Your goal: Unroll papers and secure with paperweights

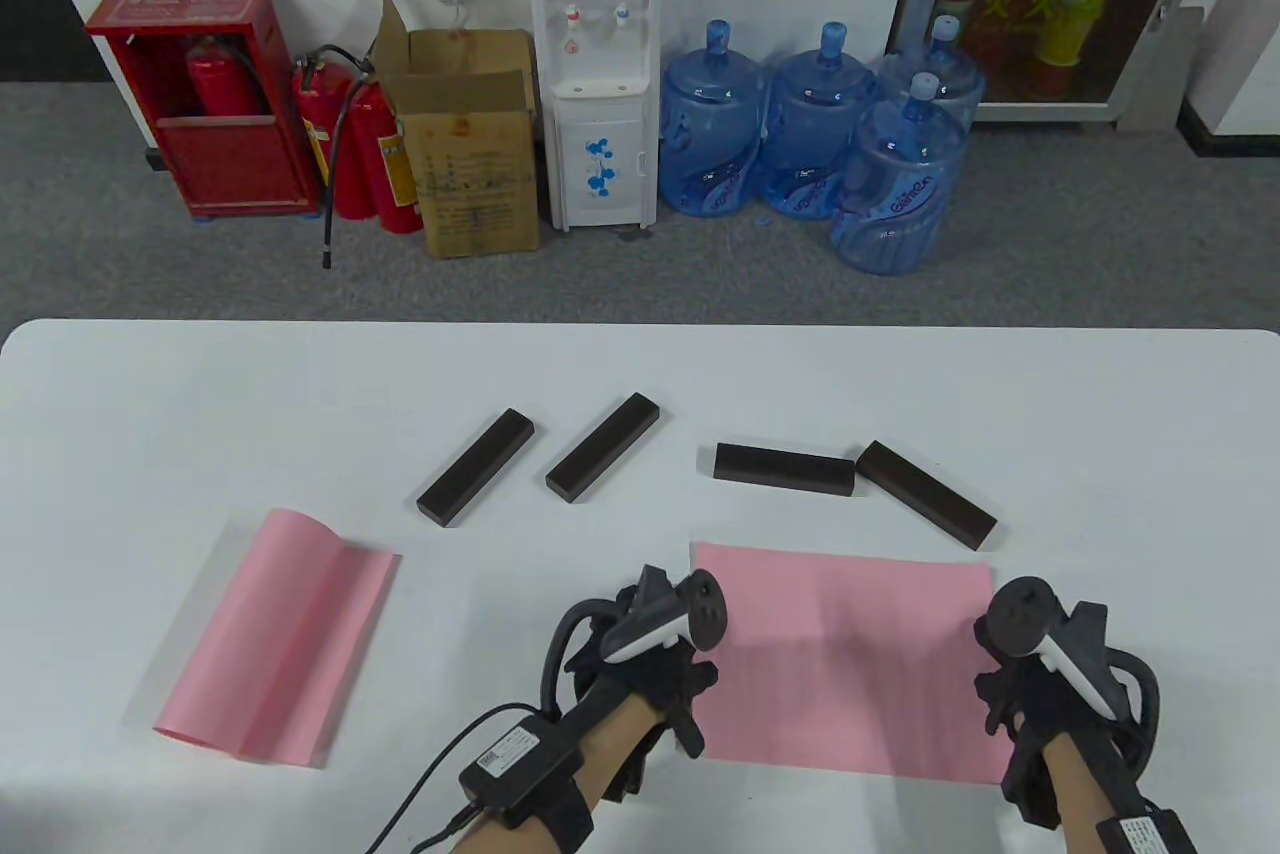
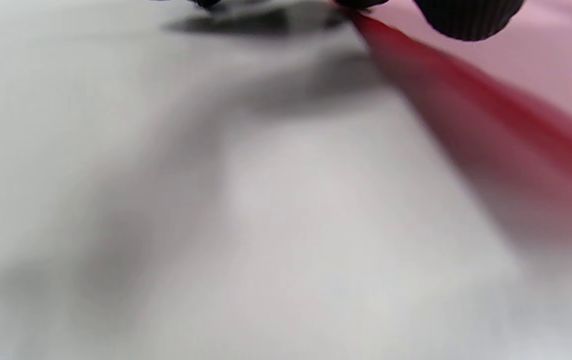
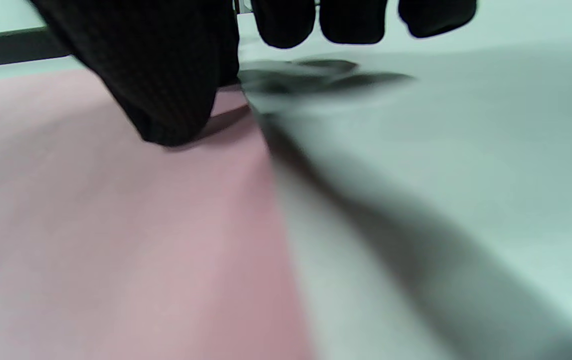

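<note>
A pink paper (image 1: 845, 654) lies spread flat at the front right of the table. My left hand (image 1: 680, 684) presses its left edge and my right hand (image 1: 1005, 694) presses its right edge. In the right wrist view my thumb (image 3: 165, 100) rests on the pink paper (image 3: 115, 240), the other fingertips (image 3: 351, 22) over the bare table. In the left wrist view a fingertip (image 2: 466, 20) rests on the paper edge (image 2: 491, 115). A second pink paper (image 1: 275, 639) lies at the left, curled at its far end. Several dark paperweight bars lie beyond: (image 1: 476, 481), (image 1: 603, 461), (image 1: 785, 468), (image 1: 926, 494).
The white table (image 1: 200, 414) ends at its far edge (image 1: 640, 324). Beyond it on the floor stand a water dispenser (image 1: 595, 64), several blue water jugs (image 1: 810, 134), a cardboard box (image 1: 470, 144) and red fire extinguishers (image 1: 350, 144).
</note>
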`<state>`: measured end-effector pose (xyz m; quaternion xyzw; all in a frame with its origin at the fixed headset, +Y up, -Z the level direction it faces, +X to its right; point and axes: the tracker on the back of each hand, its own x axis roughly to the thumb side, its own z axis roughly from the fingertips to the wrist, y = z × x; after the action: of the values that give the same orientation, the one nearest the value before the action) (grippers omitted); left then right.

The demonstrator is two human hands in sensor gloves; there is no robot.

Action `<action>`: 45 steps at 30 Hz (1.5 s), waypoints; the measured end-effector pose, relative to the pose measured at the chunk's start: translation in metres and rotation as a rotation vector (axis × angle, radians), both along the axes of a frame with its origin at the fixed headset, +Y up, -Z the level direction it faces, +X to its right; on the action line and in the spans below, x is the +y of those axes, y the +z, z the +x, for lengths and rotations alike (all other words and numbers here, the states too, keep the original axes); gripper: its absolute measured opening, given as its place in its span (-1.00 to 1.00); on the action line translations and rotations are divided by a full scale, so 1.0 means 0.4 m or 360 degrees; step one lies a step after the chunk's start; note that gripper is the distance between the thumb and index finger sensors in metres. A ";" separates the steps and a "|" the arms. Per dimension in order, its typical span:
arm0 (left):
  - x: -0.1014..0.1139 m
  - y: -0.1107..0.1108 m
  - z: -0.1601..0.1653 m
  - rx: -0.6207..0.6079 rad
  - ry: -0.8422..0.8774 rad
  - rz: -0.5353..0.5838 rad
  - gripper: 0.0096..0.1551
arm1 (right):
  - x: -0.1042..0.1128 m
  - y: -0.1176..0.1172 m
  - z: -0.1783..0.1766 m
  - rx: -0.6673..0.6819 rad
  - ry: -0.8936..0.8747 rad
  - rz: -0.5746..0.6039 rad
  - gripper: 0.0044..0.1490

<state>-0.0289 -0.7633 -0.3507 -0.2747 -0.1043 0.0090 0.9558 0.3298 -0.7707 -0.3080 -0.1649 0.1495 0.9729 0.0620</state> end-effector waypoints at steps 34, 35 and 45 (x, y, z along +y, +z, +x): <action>0.047 -0.428 -0.109 0.0264 -0.0049 0.0408 -0.21 | -0.003 -0.001 0.007 0.0020 -0.0075 0.0024 -0.24; 0.068 -0.411 -0.113 0.0239 0.0002 0.0424 -0.24 | -0.004 -0.001 0.007 0.0019 -0.0082 0.0025 -0.24; 0.210 -0.195 -0.103 0.0157 0.0475 0.0609 -0.39 | -0.003 -0.001 0.009 0.0012 -0.0094 0.0033 -0.25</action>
<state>-0.0700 -0.6794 -0.4288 -0.0694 -0.0966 0.1436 0.9825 0.3334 -0.7720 -0.3085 -0.1560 0.1443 0.9728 0.0920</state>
